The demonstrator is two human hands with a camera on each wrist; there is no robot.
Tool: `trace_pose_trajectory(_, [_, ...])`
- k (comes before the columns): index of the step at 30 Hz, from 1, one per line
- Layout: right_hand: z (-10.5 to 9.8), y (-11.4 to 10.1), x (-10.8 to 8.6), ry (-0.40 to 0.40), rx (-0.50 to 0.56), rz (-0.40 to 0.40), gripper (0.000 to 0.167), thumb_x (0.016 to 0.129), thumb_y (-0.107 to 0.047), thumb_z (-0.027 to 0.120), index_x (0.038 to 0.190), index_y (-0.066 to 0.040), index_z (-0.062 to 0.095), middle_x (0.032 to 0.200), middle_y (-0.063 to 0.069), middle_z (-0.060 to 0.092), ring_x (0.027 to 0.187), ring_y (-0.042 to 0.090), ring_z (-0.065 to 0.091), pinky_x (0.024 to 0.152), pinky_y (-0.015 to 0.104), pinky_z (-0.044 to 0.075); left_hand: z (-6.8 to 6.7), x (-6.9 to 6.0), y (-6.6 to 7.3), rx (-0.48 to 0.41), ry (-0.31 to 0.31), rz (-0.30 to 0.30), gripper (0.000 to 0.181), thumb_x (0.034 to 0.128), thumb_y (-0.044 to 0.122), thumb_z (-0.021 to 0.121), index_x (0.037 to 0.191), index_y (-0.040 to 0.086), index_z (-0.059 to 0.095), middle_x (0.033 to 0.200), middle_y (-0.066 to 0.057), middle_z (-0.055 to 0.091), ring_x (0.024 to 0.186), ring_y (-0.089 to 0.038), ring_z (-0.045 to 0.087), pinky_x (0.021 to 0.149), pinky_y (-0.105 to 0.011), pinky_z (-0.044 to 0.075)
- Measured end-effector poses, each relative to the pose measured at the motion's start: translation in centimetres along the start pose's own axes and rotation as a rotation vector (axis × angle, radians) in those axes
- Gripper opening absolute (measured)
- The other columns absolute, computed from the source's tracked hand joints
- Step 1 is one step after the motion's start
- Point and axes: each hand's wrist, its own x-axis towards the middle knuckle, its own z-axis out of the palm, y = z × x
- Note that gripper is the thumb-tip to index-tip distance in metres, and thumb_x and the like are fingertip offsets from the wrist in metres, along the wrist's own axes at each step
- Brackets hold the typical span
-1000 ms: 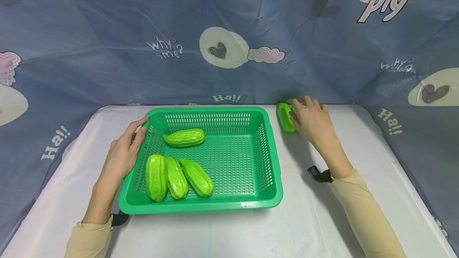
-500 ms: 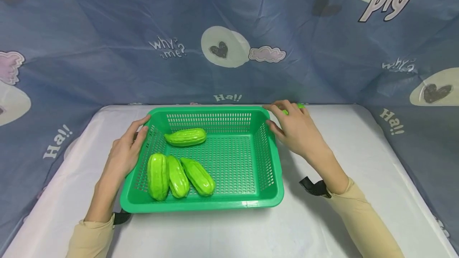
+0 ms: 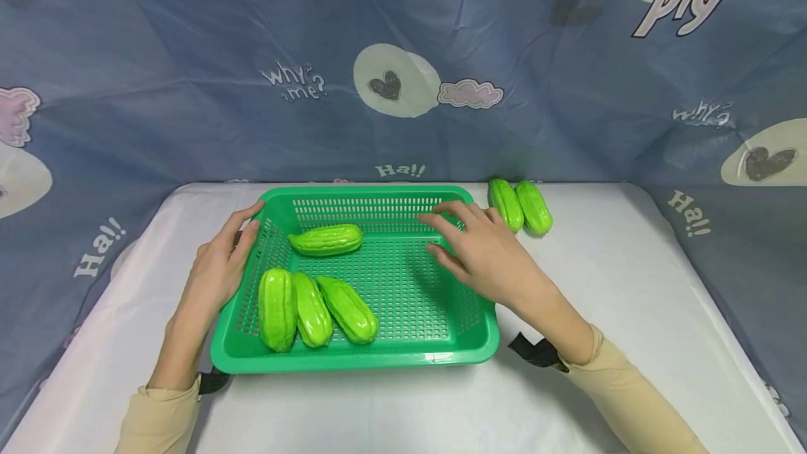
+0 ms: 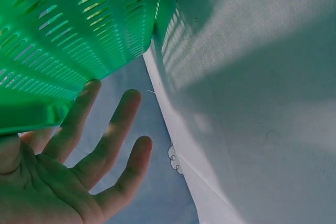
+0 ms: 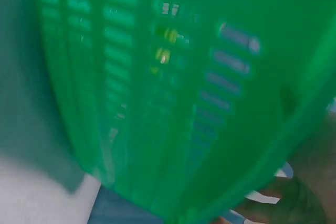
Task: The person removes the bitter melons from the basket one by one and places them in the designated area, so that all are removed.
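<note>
My left hand point(image 3: 217, 265) rests against the left rim of a green plastic basket point(image 3: 353, 363); the left wrist view shows its fingers point(image 4: 113, 142) straight and spread beside the slotted wall. Over the basket's right side hovers my right hand point(image 3: 488, 251), fingers apart and nothing between them. Inside lie several glossy, ridged green gourds: one across the back point(image 3: 326, 239), and at the front left an upright-lying one point(image 3: 277, 310), a middle one point(image 3: 312, 310) and a slanted one point(image 3: 348, 310). In the blurred right wrist view the basket wall point(image 5: 131, 129) hides most of the hand.
Two more green gourds, a left one point(image 3: 506, 204) and a right one point(image 3: 534, 207), lie side by side behind the basket's right corner. A white cloth point(image 3: 403, 412) covers the table. Behind it rises a blue printed curtain point(image 3: 239, 132).
My right hand has moved left from the two gourds at the back right, across the rim and over the basket. Those gourds are now uncovered. My left hand stays at the rim.
</note>
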Motion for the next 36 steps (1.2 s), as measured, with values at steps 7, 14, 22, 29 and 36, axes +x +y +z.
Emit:
trace_pose_trajectory(7, [0.8,-2.0,0.0,-0.014,-0.029,-0.077,0.042,0.109,-0.038,0.067,0.149,-0.026,0.062,0.144,0.006,0.065,0.125,0.031,0.066,0.095,0.052,0.055,-0.1,0.0,0.1,0.006,-0.005,-0.008,0.056,0.1182,0.051,0.030,0.171,0.031,0.035,0.151,-0.037,0.057,0.125,-0.063,0.062,0.095,-0.077,0.049])
trace_pose_trajectory(14, [1.8,-4.0,0.0,-0.026,-0.067,-0.134,0.044,0.108,-0.042,0.067,0.150,-0.030,0.061,0.146,0.003,0.064,0.129,0.027,0.066,0.098,0.048,0.054,-0.2,0.0,0.1,0.010,0.002,-0.001,0.056,0.1184,0.050,0.031,0.170,0.030,0.036,0.150,-0.037,0.058,0.125,-0.062,0.063,0.093,-0.076,0.050])
trace_pose_trajectory(22, [2.4,-5.2,0.1,-0.052,-0.066,-0.182,0.044,0.108,-0.042,0.067,0.149,-0.030,0.060,0.146,0.001,0.064,0.128,0.026,0.067,0.099,0.046,0.054,-0.2,0.0,0.2,0.011,0.006,0.002,0.057,0.1181,0.051,0.030,0.170,0.029,0.036,0.147,-0.035,0.062,0.117,-0.061,0.067,0.090,-0.073,0.051])
trace_pose_trajectory(29, [3.0,-5.7,-0.1,-0.074,-0.051,-0.190,0.043,0.108,-0.041,0.068,0.149,-0.031,0.060,0.145,-0.001,0.064,0.128,0.025,0.066,0.098,0.045,0.053,-0.2,0.0,0.2,0.004,-0.008,-0.005,0.057,0.1182,0.051,0.030,0.171,0.030,0.035,0.152,-0.038,0.056,0.126,-0.062,0.062,0.094,-0.076,0.050])
trace_pose_trajectory(36, [3.9,-6.1,-0.2,-0.110,-0.072,-0.206,0.045,0.107,-0.046,0.067,0.149,-0.032,0.060,0.146,-0.002,0.064,0.127,0.023,0.067,0.098,0.046,0.055,0.0,0.0,0.1,0.009,0.001,-0.001,0.056,0.1185,0.050,0.030,0.171,0.029,0.035,0.152,-0.039,0.055,0.128,-0.062,0.061,0.095,-0.077,0.049])
